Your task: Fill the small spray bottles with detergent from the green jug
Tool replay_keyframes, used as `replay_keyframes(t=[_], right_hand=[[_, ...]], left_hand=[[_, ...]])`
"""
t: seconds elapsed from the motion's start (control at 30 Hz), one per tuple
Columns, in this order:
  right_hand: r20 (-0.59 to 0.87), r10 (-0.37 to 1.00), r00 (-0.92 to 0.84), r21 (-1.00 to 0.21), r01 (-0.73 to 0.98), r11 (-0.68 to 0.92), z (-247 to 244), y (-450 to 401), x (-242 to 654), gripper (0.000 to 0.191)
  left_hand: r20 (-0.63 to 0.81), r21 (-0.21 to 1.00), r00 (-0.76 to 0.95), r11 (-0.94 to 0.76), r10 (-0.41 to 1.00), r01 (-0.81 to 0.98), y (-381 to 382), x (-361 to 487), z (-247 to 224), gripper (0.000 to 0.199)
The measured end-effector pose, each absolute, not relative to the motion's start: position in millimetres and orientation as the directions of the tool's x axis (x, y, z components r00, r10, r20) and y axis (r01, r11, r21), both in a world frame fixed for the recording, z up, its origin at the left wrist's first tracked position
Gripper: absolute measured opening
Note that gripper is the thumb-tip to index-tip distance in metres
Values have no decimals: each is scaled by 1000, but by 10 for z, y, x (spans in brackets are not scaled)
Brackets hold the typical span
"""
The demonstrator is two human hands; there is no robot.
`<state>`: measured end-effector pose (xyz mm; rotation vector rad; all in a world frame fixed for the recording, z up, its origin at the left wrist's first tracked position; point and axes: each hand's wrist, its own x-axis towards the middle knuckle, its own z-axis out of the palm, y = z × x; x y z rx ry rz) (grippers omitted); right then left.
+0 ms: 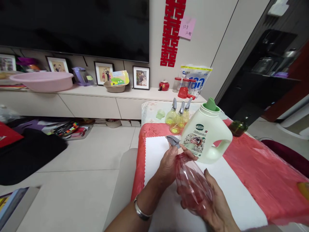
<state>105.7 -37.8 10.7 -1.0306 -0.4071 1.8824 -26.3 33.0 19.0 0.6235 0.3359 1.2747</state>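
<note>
While your left hand (167, 165) pinched the pale collar (180, 150) below the grey spray head (173, 141), your right hand (218, 201) curled round the glossy, see-through, ribbed pink bottle (191, 182).

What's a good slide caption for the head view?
Left hand on the sprayer, right hand around the pink bottle, with a jug and three yellow bottles beyond.

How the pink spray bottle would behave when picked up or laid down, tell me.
The pink spray bottle may feel slippery, since its surface looks glossy. Its rounded body could roll if laid down, though the protruding grey trigger head might stop it.
</note>
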Motion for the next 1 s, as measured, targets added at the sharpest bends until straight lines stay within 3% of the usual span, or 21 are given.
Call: replay_keyframes(t=[0.03, 0.1, 0.17, 0.23, 0.3, 0.33, 0.4, 0.43, 0.47, 0.5, 0.57, 0.63, 0.7, 0.73, 0.77, 0.83, 0.9, 0.93, 1.0], right_hand=[[-542, 802, -251, -572, -589, -571, 131, -378, 1026, 87], [-559, 808, -185, -571, -621, -538, 139, -376, 971, 86], [-465, 885, -31, -685, -620, -382, 90, -383, 933, 88], [-263, 955, 138, -849, -504, -161, 3, -410, 913, 88], [16, 966, 259, -986, -157, 59, -80, -461, 900, 86], [180, 945, 274, -983, 88, 162, -106, -491, 893, 82], [435, 875, 213, -827, 479, 294, -111, -551, 873, 73], [476, 858, 191, -777, 548, 309, -89, -576, 862, 70], [453, 867, 206, -804, 515, 297, -54, -597, 853, 69], [352, 904, 241, -893, 376, 248, -11, -613, 848, 68], [-32, 980, 194, -993, -118, -9, 75, -630, 852, 71], [-320, 947, -38, -815, -498, -296, 122, -629, 876, 76], [-376, 911, -167, -707, -584, -399, 110, -616, 910, 85], [-344, 930, -131, -753, -552, -357, 85, -609, 926, 88], [-278, 960, -46, -846, -462, -267, 52, -602, 940, 90], [-27, 989, 146, -998, -62, -18, -16, -598, 958, 89], [272, 946, 178, -894, 410, 180, -63, -611, 968, 82], [359, 923, 140, -803, 551, 228, -75, -624, 973, 78], [387, 919, 76, -744, 614, 263, -73, -656, 989, 75]], left_hand=[[106, 610, 279, 159, 955, -776, 326, -266, 186, 34], [99, 614, 252, 141, 963, -777, 329, -261, 175, 34], [76, 616, 184, 99, 980, -781, 350, -246, 156, 34], [26, 614, 90, 55, 996, -787, 387, -230, 129, 34], [-39, 615, 9, 31, 999, -788, 427, -220, 100, 34], [-62, 616, -13, 28, 998, -787, 442, -217, 88, 34], [-60, 616, -6, 32, 998, -787, 455, -219, 79, 34], [-42, 611, 16, 38, 999, -791, 451, -223, 83, 34], [-17, 602, 50, 50, 999, -797, 442, -229, 92, 33], [10, 588, 91, 68, 996, -806, 430, -238, 106, 32], [66, 562, 169, 104, 983, -821, 403, -257, 138, 32], [109, 553, 209, 115, 972, -825, 384, -273, 163, 33], [113, 553, 200, 106, 973, -826, 378, -276, 174, 34], [101, 557, 181, 95, 978, -825, 377, -271, 176, 34], [87, 563, 157, 81, 984, -822, 376, -263, 177, 34], [73, 589, 112, 48, 991, -807, 368, -240, 181, 35], [87, 639, 102, 23, 991, -769, 348, -224, 188, 35], [105, 672, 116, 16, 988, -740, 334, -222, 192, 35], [154, 733, 168, 2, 974, -680, 305, -236, 196, 35]])
